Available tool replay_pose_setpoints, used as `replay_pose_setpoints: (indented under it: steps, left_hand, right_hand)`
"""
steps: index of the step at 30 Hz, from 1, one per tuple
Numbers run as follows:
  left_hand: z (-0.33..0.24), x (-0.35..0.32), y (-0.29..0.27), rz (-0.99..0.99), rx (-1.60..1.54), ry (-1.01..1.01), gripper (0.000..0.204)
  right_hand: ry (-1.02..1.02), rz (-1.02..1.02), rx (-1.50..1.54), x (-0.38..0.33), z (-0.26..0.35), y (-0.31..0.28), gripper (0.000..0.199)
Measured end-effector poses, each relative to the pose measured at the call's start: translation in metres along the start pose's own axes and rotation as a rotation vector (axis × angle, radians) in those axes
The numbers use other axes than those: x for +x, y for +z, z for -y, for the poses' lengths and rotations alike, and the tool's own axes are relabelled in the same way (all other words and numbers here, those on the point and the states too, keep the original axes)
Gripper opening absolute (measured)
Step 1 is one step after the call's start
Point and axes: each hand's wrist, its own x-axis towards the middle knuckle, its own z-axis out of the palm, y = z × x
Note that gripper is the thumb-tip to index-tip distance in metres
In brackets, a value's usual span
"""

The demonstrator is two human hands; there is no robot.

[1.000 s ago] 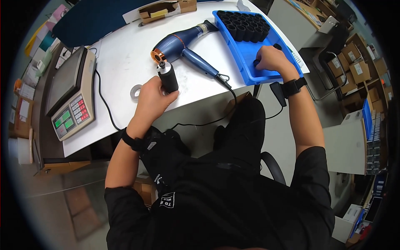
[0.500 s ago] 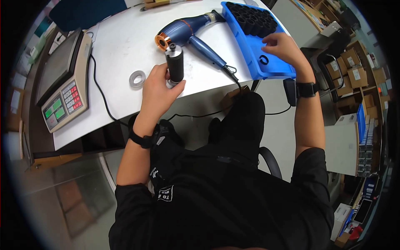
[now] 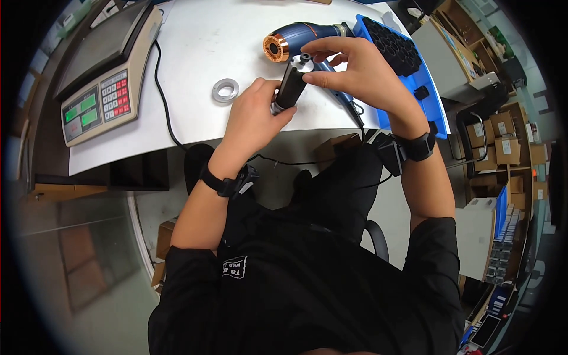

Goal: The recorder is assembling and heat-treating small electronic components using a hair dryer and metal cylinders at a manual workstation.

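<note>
Up at two o'clock, a blue tray (image 3: 435, 97) sat on the white table (image 3: 195, 71), its black compartments (image 3: 393, 50) too dark to show any contents. Near centre at twelve o'clock, the left hand (image 3: 254, 115) had its fingers wrapped shut around the lower end of a black cylinder (image 3: 291, 86), tilted over the table edge. The right hand (image 3: 361, 74) pinched the cylinder's silver cap (image 3: 304, 61) between thumb and fingertips, just in front of a blue hairdryer (image 3: 302, 38); a metal ring (image 3: 225, 90) lay at eleven o'clock and a scale (image 3: 103, 71) at ten.

A black cylinder (image 3: 291, 87), a dark blue hair dryer (image 3: 307, 34) with copper-coloured mouth, a bright blue tray (image 3: 435, 94).
</note>
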Motion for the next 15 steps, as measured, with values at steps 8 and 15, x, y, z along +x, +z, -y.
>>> replay_pose_setpoints:
  steps: [8,15]
  left_hand:
    - [0.0091,-0.0012,0.0043,-0.039,-0.002,0.054,0.042]
    - [0.0102,-0.0019,0.0054,-0.044,-0.007,0.066,0.044]
  right_hand:
    - [0.059,0.065,-0.012,0.0033,0.0026,0.0023,0.043]
    - [0.109,0.074,0.025,0.0027,-0.002,0.0009,0.044]
